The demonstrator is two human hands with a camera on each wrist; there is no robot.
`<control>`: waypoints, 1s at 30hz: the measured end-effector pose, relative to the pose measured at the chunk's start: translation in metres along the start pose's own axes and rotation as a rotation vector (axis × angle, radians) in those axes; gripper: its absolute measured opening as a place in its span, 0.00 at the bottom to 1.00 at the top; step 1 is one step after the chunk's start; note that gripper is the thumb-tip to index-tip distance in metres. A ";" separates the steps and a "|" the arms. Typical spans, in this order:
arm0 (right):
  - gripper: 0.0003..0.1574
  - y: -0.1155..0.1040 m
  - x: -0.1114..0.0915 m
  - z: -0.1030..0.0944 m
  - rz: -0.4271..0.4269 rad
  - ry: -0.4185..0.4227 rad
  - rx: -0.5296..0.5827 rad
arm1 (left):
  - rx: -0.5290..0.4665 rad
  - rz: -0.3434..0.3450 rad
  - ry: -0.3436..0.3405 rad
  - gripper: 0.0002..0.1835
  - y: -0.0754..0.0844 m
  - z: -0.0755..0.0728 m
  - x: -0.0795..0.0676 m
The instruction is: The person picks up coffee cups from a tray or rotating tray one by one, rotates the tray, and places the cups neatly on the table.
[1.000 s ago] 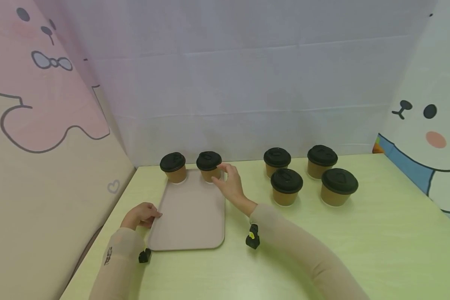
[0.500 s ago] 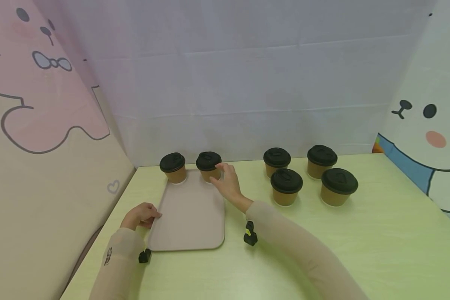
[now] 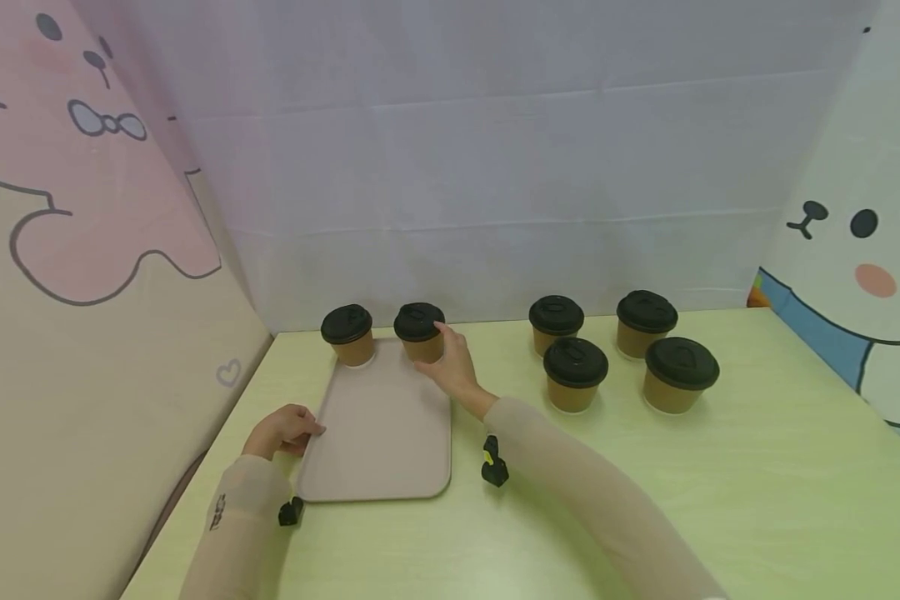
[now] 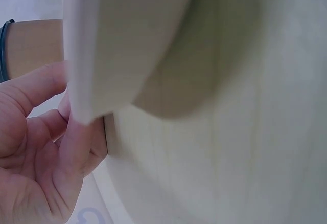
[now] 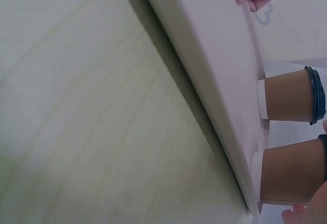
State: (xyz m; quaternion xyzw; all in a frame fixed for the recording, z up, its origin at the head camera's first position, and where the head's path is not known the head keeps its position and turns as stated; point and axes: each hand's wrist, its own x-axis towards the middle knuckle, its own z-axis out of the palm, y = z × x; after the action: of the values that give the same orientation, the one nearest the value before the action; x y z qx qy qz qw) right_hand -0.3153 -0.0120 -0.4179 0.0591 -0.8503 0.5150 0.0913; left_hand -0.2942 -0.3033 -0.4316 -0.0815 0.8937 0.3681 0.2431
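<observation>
A pale pinkish tray lies on the table, its left edge pinched between the thumb and fingers of my left hand. Two lidded paper cups stand upright on the tray's far end. My right hand holds the right one, a brown paper cup with a black lid, its thumb in front and fingers at the right side. The left paper cup stands apart from both hands. In the right wrist view, only fingertips of the right hand show beside the nearer paper cup.
Several more lidded cups stand right of the tray, among them a front cup and a far-right cup. A pale fabric backdrop rises behind the table, with printed cloth at both sides.
My right hand has shifted slightly left and its fingers have come further around the cup. The cups, the tray and my left hand look unmoved.
</observation>
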 end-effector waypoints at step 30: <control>0.70 0.019 0.031 0.016 -0.020 0.066 -0.012 | -0.028 0.005 0.032 0.09 -0.002 0.003 0.001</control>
State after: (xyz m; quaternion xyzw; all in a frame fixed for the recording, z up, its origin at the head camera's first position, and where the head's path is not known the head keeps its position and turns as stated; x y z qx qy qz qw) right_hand -0.3505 -0.0177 -0.4346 0.0499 -0.8492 0.5107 0.1247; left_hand -0.2930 -0.3021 -0.4352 -0.0885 0.8923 0.3800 0.2269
